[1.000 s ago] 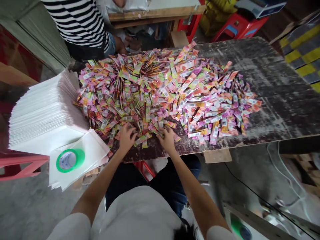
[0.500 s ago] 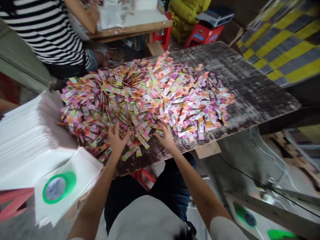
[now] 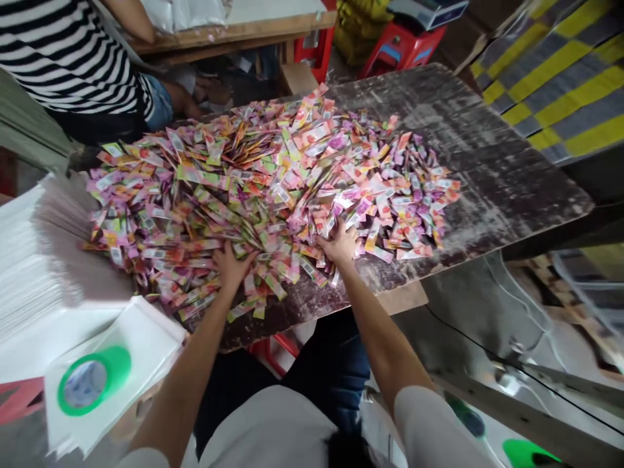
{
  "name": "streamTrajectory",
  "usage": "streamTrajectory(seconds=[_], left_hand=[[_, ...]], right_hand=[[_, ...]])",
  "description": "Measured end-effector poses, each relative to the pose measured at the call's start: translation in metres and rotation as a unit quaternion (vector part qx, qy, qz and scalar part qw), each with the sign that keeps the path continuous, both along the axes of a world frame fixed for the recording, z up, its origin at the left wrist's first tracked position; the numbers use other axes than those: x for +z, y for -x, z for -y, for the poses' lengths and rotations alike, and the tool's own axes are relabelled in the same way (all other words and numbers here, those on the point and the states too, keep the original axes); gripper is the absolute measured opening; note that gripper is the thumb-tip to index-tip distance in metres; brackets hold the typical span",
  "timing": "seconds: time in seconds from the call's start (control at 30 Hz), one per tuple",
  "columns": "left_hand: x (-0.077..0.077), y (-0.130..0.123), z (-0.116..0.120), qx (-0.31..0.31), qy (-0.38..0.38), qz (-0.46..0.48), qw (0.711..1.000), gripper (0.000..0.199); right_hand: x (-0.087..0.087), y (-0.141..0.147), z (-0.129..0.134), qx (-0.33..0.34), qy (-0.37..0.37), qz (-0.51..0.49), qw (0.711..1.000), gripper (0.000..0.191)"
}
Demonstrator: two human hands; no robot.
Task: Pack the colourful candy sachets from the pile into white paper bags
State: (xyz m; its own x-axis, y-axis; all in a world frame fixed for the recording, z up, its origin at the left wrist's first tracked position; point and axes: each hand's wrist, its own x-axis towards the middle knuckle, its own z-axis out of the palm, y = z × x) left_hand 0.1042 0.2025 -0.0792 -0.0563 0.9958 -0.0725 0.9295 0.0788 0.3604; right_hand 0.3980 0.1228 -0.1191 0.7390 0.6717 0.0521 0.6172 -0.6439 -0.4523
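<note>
A wide heap of small, colourful stick-shaped sachets [image 3: 277, 188] covers much of a dark, worn table [image 3: 507, 169]. At the near edge of the heap, my left hand [image 3: 231, 268] presses into the sachets with thumb and fingers spread; some fingertips are hidden among them. To its right, my right hand [image 3: 342, 246] touches the heap's near side, thumb apart from the fingers, which bend over a few sachets. No sachet is plainly gripped in either hand.
Left of the table are stacked white bags [image 3: 24, 273] and a green tape roll [image 3: 82, 385] on white sheets. Another person in a striped top [image 3: 63, 58] is at the far left, beside another table [image 3: 263, 29]. Behind stands a red stool [image 3: 402, 49].
My right hand has moved right and onto the sachets, with its fingers now bent among them. My left hand has pushed slightly into the heap. The view has shifted a little.
</note>
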Motion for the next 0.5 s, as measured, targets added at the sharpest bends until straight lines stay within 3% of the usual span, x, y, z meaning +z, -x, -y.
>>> streamTrajectory(seconds=[0.17, 0.23, 0.37, 0.43, 0.5], left_hand=[[0.0, -0.062, 0.017, -0.09, 0.032, 0.184, 0.978, 0.083], [0.004, -0.081, 0.021, -0.11, 0.049, 0.312, 0.942, 0.074], [0.017, -0.1, 0.024, -0.119, 0.083, 0.519, 0.842, 0.049], [0.026, -0.101, 0.024, -0.111, 0.094, 0.584, 0.799, 0.042], [0.035, -0.096, 0.023, -0.089, 0.116, 0.616, 0.774, 0.041]], right_hand=[[0.012, 0.03, -0.017, 0.012, -0.119, -0.091, 0.989, 0.055], [0.015, 0.033, -0.018, 0.028, -0.195, -0.169, 0.966, 0.045], [0.029, 0.048, -0.018, 0.065, -0.334, -0.281, 0.897, 0.039], [0.045, 0.062, -0.019, 0.092, -0.366, -0.291, 0.879, 0.039], [0.068, 0.08, -0.022, 0.129, -0.375, -0.276, 0.876, 0.04]])
